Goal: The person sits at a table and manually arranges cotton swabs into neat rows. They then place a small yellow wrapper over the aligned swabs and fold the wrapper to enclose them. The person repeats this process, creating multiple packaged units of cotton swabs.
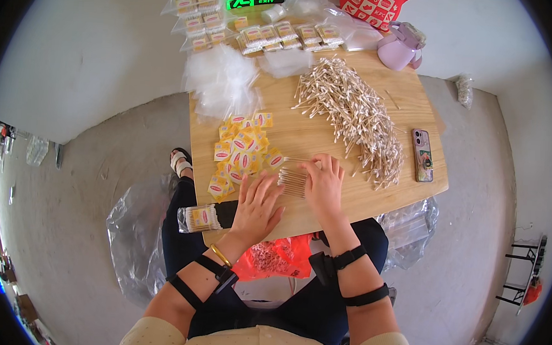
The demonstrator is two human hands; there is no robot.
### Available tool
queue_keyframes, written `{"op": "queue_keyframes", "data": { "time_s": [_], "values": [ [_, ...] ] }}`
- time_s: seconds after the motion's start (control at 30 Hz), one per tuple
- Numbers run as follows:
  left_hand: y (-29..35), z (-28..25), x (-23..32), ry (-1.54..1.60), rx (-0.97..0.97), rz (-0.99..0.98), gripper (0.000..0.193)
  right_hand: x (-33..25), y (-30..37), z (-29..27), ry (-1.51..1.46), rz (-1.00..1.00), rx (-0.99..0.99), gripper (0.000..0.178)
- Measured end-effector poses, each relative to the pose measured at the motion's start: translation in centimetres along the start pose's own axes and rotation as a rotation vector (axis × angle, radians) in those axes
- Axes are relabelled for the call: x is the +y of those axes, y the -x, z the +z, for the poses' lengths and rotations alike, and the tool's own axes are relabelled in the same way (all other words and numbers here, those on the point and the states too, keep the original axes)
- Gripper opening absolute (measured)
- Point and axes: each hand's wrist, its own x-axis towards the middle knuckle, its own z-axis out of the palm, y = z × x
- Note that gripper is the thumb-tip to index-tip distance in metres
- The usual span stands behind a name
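A small row of cotton swabs (292, 182) lies side by side on the wooden table between my hands. My left hand (258, 204) is open, its fingers spread at the left ends of the row. My right hand (324, 183) is closed at the right ends, thumb and fingers curled together, with one swab sticking out leftward from its fingertips. Left of the row lies a scatter of yellow and white paper labels (242, 153). A large heap of loose cotton swabs (350, 114) spreads beyond my right hand.
Clear plastic bags (222, 77) lie at the far left of the table (280, 103). Packed swab bundles (290, 35) line the back, near a lilac jug (400, 48). A phone (422, 155) lies right. One labelled swab pack (200, 218) sits by the left front edge. A red bag (277, 258) hangs below.
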Motion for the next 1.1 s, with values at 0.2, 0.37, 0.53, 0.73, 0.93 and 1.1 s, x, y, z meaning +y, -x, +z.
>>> {"op": "queue_keyframes", "data": {
  "time_s": [0.2, 0.37, 0.53, 0.73, 0.93, 1.1],
  "values": [
    [-3.8, 0.3, 0.3, -0.091, 0.014, 0.017, 0.054, -0.2, 1.7, -1.8, -0.05, -0.004, -0.01, 0.031],
    [-4.2, 0.9, 0.0, -0.135, -0.037, 0.029, 0.056, 0.5, 3.7, -2.3, -0.15, 0.018, -0.047, 0.042],
    [-2.4, 1.2, -0.6, -0.156, -0.059, 0.028, 0.07, 0.4, 5.7, -1.8, -0.118, -0.079, -0.115, 0.077],
    [-1.0, 0.8, -0.9, -0.303, -0.173, -0.049, 0.096, -0.1, 5.9, -1.4, 0.014, -0.064, -0.218, 0.099],
    [-1.3, 1.9, 0.0, -0.275, -0.195, -0.018, 0.103, -1.2, 6.5, 1.1, 0.211, -0.078, -0.24, 0.099],
    [-1.8, 1.2, 0.2, -0.226, -0.19, -0.027, 0.1, -1.2, 6.5, 1.1, 0.2, -0.074, -0.26, 0.099]
  ]
}}
